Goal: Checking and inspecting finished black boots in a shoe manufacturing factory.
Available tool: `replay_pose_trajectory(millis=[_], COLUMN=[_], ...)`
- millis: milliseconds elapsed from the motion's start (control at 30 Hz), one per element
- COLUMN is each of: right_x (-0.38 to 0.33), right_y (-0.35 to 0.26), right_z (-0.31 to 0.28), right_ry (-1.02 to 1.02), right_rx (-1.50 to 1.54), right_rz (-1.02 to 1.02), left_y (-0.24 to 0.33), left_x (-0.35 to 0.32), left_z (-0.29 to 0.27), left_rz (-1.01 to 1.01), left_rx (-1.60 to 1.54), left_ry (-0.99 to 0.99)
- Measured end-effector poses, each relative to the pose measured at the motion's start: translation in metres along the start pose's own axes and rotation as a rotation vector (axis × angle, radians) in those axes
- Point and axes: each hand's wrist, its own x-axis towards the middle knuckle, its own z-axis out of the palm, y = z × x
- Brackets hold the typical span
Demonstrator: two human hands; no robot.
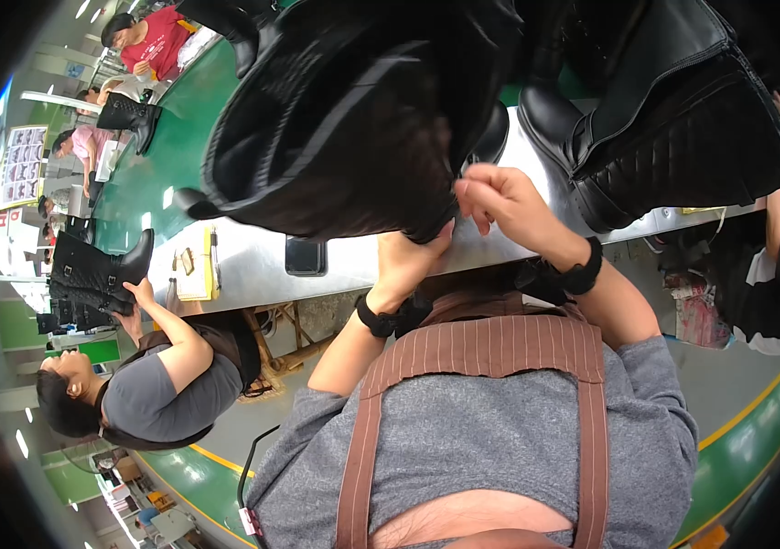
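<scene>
A tall black boot (335, 174) is tilted in front of me, its wide shaft opening toward the left. My left hand (408, 261) is closed on the boot's underside, its fingertips partly hidden behind the dark material. Close by on the right, my right hand (504, 203) has its thumb and forefinger pinched together at the boot's edge. What sits between those fingers is too small to make out. Another black boot (673, 128), with a quilted shaft, a strap and a zip, lies to the right of my hands.
A metal-topped bench (257, 274) runs before me. On it lie a black phone (306, 256) and a yellow pad (196, 274) with a pen. At left, a co-worker (170, 375) handles black boots (97, 274). Beyond stretches a green surface (184, 119), with more people seated along it.
</scene>
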Motion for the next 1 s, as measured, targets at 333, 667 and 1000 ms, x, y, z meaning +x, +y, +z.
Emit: replay_pose_trajectory(millis=[333,667,1000], right_x=[-0.015,-0.070,-0.124], right_y=[-0.138,-0.089,0.014], right_z=[0.019,-0.027,-0.128], right_ry=[-0.090,-0.073,0.584], right_rx=[0.101,-0.854,-0.778], right_rz=[-0.344,-0.183,-0.107], left_y=[0.001,-0.006,0.014], left_x=[-0.005,-0.002,0.007], left_z=[0.009,0.018,0.015], left_rz=[0.140,0.161,1.050], left_rx=[-0.057,-0.190,0.120], left_ry=[0.076,0.301,0.500])
